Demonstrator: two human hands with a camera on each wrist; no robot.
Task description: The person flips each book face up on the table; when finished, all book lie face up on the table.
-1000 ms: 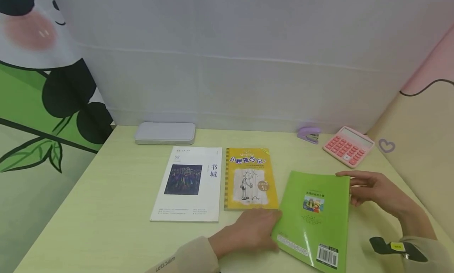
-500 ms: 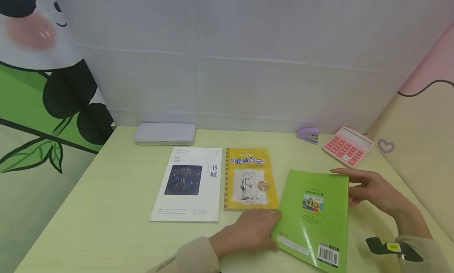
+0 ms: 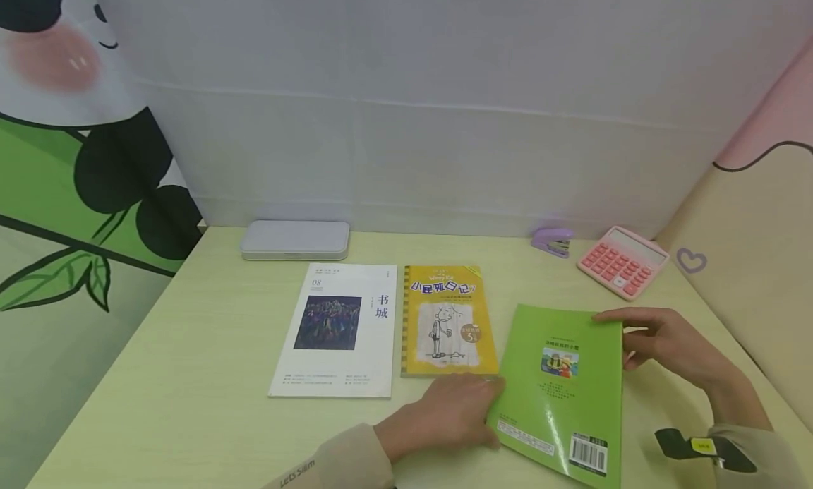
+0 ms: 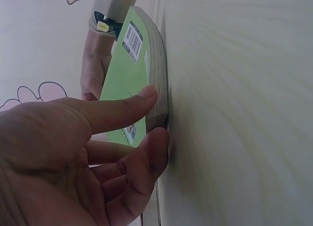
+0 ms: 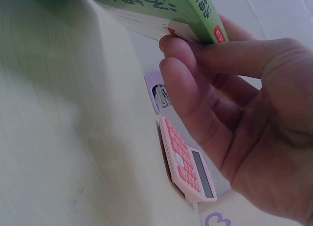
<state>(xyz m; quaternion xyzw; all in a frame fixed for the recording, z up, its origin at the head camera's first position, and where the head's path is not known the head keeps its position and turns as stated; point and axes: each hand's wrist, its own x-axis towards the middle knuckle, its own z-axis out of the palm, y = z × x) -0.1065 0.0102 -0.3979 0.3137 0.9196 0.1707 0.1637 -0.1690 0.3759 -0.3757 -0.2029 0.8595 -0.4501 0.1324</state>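
A green book (image 3: 559, 397) lies back cover up at the right, its right side raised off the table. My left hand (image 3: 452, 413) holds its lower left corner; in the left wrist view the thumb (image 4: 146, 96) presses the page edges and a fingertip meets the corner from the other side. My right hand (image 3: 670, 341) pinches the upper right corner by the spine. The right wrist view shows its fingers on the spine (image 5: 208, 15) and the cover underneath. A yellow book (image 3: 449, 320) lies flat just beyond my left hand, with a white magazine (image 3: 333, 330) left of it.
A pale pencil case (image 3: 295, 240) sits at the table's back left. A purple stapler (image 3: 552, 241) and a pink calculator (image 3: 624, 263) stand at the back right. A white cloth (image 3: 406, 122) hangs behind the table, and a beige wall (image 3: 756, 242) borders the right side.
The green book's top edge and my right hand have shifted slightly left over the past second. My left hand stays at the lower corner; the other books have not moved.
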